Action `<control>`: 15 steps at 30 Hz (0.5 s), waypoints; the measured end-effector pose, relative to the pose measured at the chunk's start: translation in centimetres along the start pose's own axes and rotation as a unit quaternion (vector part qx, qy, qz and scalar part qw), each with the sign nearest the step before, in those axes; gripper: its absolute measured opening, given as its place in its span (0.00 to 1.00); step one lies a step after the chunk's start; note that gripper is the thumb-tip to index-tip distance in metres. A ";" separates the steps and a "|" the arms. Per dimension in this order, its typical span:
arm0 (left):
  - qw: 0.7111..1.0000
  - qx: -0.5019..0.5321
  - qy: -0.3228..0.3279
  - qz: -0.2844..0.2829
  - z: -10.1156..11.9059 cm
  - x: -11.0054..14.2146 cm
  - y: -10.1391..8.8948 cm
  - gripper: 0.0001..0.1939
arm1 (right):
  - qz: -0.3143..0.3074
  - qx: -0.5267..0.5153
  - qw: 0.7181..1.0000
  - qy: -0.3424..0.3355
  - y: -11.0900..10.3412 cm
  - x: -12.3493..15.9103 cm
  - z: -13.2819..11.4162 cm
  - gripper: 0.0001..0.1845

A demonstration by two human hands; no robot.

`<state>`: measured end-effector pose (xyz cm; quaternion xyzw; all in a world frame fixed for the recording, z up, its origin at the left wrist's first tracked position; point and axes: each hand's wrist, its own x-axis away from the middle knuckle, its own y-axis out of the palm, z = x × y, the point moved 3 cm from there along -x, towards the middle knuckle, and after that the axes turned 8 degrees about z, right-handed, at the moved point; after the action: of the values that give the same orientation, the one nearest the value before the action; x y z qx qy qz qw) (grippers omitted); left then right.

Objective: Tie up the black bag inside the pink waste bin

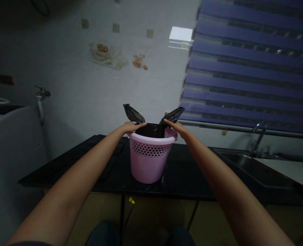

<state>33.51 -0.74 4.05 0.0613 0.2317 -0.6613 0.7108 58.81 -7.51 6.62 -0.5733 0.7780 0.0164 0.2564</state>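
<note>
A pink plastic wastebasket with a perforated band stands on the black counter, lined with a black plastic bag. Two pointed corners of the bag stick up above the rim. My left hand is on the basket's left rim, its fingers over the bag. My right hand is at the right rim, with its fingers pressed on the bag's other side. Both hands appear to pinch the bag against the rim.
The basket stands on a black countertop, with a steel sink and faucet to its right. A wall tap sits left, and a purple striped blind hangs upper right. My knees show below.
</note>
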 end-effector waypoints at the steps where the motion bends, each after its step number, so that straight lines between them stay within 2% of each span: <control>1: 1.000 0.027 -0.003 -0.006 0.0 -0.1 0.3 0.12 | 0.003 0.005 1.000 0.001 0.0 0.0 -0.2 0.18; 4: 0.993 0.114 -0.002 -0.033 0.2 -0.4 1.0 0.09 | 0.003 0.017 1.000 0.006 0.3 -0.3 -0.5 0.16; 6: 0.990 0.135 -0.001 -0.039 0.5 -0.4 1.3 0.09 | -0.001 0.022 1.000 0.004 0.5 -0.5 -0.4 0.16; 12: 0.994 0.099 -0.020 -0.030 0.6 -0.9 1.6 0.11 | 0.000 0.015 1.000 0.011 1.0 -1.5 0.4 0.14; 15: 0.996 0.080 -0.022 -0.027 0.5 -1.4 1.7 0.11 | 0.005 -0.014 1.000 -0.011 1.1 -2.0 0.6 0.12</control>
<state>35.28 0.54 4.71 0.0969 0.1639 -0.6976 0.6907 58.48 -5.14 6.65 -0.5728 0.7775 0.0349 0.2573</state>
